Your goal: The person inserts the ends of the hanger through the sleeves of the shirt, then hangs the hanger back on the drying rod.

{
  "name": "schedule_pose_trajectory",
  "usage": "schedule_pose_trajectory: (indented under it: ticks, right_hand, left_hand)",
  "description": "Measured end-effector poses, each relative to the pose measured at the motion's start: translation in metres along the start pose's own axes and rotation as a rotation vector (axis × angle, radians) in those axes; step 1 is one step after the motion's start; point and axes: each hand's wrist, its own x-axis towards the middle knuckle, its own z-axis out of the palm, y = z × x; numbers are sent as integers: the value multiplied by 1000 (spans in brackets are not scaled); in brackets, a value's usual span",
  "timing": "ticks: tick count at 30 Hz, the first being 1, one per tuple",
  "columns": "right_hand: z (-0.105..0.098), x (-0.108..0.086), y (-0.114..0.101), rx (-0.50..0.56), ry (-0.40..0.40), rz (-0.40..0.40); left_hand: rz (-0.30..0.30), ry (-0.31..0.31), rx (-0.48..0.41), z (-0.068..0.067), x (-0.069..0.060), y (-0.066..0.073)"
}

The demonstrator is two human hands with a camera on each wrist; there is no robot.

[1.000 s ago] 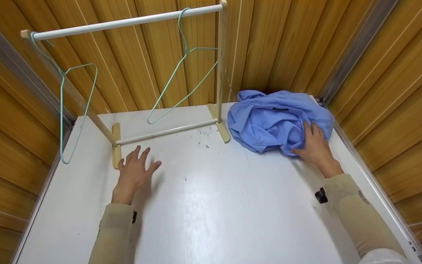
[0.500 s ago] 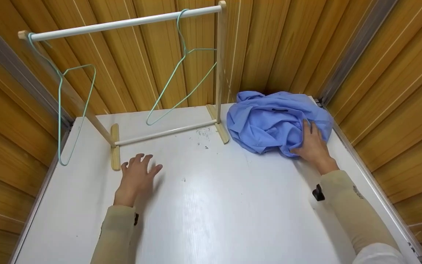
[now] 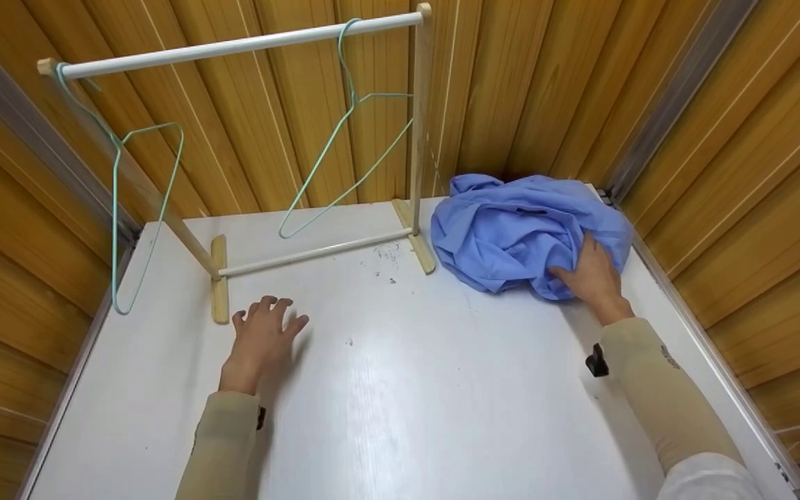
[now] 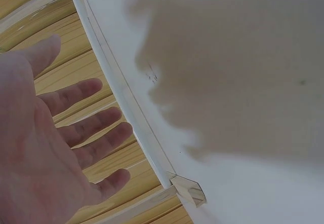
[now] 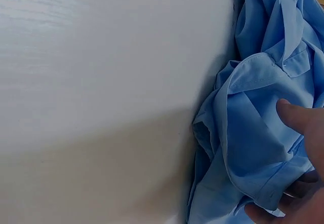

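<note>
The right hand (image 3: 593, 278) gripped the blue garment (image 3: 504, 239), which lay bunched at the back right corner of the worktop (image 3: 407, 417). Its fingers, laid over the cloth a second earlier, had curled into the folds, thumb on top. The heap had barely shifted, so the work seemed to have gained a hold but no lift. The left hand (image 3: 261, 340), drawn slightly back from the rack (image 3: 240, 45), held nothing, its bent fingers apart.
</note>
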Motion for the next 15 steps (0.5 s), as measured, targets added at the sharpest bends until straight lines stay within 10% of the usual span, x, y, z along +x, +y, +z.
schedule_pose_trajectory:
  ticks: [15]
  right_hand:
    - [-3,1,-10,35,-55,36]
  left_hand:
    - [9,-3,-17,4,-1,-1]
